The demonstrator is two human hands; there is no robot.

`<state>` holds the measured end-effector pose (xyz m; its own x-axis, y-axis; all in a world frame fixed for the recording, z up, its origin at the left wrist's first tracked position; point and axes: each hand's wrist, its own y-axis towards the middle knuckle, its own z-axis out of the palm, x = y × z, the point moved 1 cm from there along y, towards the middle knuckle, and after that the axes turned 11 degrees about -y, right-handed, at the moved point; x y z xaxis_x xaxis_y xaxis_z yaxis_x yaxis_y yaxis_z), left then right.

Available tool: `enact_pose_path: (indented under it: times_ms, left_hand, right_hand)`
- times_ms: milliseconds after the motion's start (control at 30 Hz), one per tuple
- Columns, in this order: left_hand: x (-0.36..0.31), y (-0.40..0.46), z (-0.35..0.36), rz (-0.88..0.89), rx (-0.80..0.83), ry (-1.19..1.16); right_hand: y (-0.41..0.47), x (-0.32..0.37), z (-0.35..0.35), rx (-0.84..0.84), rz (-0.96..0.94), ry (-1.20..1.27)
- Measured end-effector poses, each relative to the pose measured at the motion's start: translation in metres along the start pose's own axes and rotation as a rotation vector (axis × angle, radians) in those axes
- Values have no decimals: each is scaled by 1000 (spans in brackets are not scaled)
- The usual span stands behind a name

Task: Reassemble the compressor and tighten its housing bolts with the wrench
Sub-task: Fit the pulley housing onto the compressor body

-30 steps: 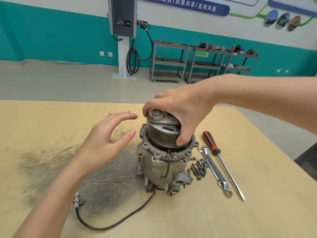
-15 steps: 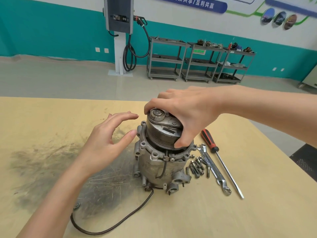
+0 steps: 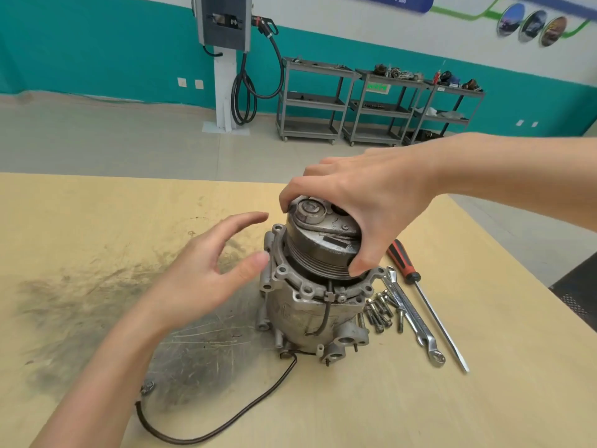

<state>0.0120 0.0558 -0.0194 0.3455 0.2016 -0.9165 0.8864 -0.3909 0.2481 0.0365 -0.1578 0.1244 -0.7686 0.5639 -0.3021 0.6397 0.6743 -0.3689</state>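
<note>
While the compressor [image 3: 310, 305] stands upright on the tabletop [image 3: 420, 409], the right hand [image 3: 365, 202] comes in from the right and is clamped over its top; the fingers curl round the far rim of the grooved pulley [image 3: 319, 250] and the thumb presses down its near right side, so the pulley is gripped from above; the pulley sits tilted in the flanged housing, its left edge raised above the flange; the left hand [image 3: 206, 273] hangs just left of the housing with fingers spread and lightly bent, holding nothing; its thumb tip is at the flange edge, though whether it touches the metal cannot be told; below the right hand, just right of the compressor body, a small heap of loose bolts [image 3: 379, 308] lies on the tabletop; the wrench [image 3: 410, 315] lies flat beside the bolts on their right, its ring end toward the person; a screwdriver [image 3: 423, 299] with a red and black handle lies just beyond the wrench, roughly parallel to it, tip pointing toward the person; a dark cable [image 3: 226, 428] runs from the base of the compressor and loops under the left forearm, ending in a small connector near that arm; under the left hand the tabletop is smeared with dark grime and scratches; far beyond both hands, grey shelf carts [image 3: 371, 105] stand against a teal wall, with a charging post [image 3: 226, 59] to their left.
</note>
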Motion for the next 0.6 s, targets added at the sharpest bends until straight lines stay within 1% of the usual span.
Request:
enact_pose_path:
  times_ms: [67,133,267,467,600]
  left_hand:
    - [1,0,5,-70,135,12]
    - [2,0,12,-98,189,26]
    - [2,2,14,-109,136,-10]
    - [5,3,15,-124,148,11]
    - [6,4,16,-122,146,14]
  right_hand:
    - [1,0,-1,11,13,16]
    - [1,1,-2,25,39,37]
    - [2,6,-1,39,75,40]
    - [0,9,1,40,129,44]
    - [1,9,7,2,180,64]
